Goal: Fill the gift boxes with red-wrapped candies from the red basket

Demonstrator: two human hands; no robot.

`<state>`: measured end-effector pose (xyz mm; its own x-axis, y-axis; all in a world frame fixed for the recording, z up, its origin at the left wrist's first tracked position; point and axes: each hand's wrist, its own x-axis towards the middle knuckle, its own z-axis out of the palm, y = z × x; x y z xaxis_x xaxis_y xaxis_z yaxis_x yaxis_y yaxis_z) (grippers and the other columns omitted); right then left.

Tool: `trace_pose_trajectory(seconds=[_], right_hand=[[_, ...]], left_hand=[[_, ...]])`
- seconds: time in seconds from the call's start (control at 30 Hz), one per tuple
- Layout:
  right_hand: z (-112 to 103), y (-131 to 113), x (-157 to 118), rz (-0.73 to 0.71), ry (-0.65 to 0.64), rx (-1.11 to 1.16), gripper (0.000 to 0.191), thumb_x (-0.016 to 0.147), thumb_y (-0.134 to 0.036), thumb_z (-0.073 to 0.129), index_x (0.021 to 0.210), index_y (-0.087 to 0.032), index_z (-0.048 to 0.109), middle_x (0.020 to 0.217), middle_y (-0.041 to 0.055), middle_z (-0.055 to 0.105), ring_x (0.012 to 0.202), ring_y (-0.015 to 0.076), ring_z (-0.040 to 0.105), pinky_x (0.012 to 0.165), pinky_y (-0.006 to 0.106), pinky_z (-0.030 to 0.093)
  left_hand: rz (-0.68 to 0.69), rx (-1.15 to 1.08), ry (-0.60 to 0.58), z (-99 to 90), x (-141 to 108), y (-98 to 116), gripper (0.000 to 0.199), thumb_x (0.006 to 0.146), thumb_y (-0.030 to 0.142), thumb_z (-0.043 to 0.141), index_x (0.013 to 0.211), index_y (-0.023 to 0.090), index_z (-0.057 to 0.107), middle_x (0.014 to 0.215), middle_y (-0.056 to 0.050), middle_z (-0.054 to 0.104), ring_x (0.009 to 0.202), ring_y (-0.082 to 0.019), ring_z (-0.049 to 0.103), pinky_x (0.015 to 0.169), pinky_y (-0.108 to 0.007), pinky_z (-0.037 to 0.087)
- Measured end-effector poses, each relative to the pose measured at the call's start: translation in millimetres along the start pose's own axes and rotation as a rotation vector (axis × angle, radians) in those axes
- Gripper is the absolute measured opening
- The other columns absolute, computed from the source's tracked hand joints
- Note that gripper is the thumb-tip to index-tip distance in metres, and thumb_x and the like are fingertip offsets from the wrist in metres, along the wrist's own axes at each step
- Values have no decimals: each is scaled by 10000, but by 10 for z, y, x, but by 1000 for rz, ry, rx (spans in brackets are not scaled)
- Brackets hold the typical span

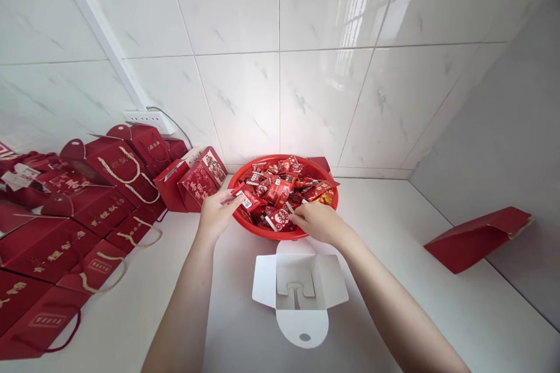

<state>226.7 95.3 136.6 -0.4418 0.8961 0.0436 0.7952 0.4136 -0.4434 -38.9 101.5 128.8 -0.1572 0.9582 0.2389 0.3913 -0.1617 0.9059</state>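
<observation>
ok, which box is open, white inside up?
The white box in front of the red basket, flaps splayed; the other boxes show mostly red outsides.

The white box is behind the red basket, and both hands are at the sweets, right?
Not quite: the head view shows the white box in front of the red basket. The left hand and right hand are at the sweets.

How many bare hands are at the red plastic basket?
2: the left hand holds a red wrapped packet at the left of the basket; the right hand is at its front right.
</observation>
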Motion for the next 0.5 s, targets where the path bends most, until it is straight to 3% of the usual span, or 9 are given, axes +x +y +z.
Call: trace_pose_trajectory(seconds=[0.13,0.27,0.33,0.43,0.5], right_hand=[[-116,-121,-133,39,164,61,363,999,-329,423,701,-203,586,717,21,648,661,162,573,573,266,320],[-89,-205,-245,-117,249,492,208,982,-363,511,1030,-233,665,1006,20,723,853,166,660,722,265,475],[-31,-226,-277,-183,219,721,275,952,-369,579,1190,-239,628,1145,36,709,943,172,680,786,277,525],[69,-214,-295,-224,269,869,250,937,-359,614,1132,-210,657,1062,51,735,879,178,704,743,287,564],[126,-178,-293,-238,465,747,173,937,-327,623,1039,-204,687,986,49,747,832,176,702,714,289,561]], left_hand=[[-16,-143,-16,6,-64,120,545,723,491,778,1092,92,731,1079,-159,758,1004,-289,715,921,-392,548],[7,-193,-168,91,-211,321,445,751,430,791,1082,137,749,1040,-115,771,981,-265,718,915,-366,549],[33,-162,-269,168,-297,429,385,760,414,791,1041,153,756,972,-95,780,911,-247,727,868,-345,562],[40,-176,-346,299,-390,532,333,761,410,797,976,163,740,947,-86,780,888,-236,731,847,-328,569],[7,-225,-299,369,-413,545,352,784,438,774,998,164,721,945,-91,780,893,-236,735,874,-344,568]])
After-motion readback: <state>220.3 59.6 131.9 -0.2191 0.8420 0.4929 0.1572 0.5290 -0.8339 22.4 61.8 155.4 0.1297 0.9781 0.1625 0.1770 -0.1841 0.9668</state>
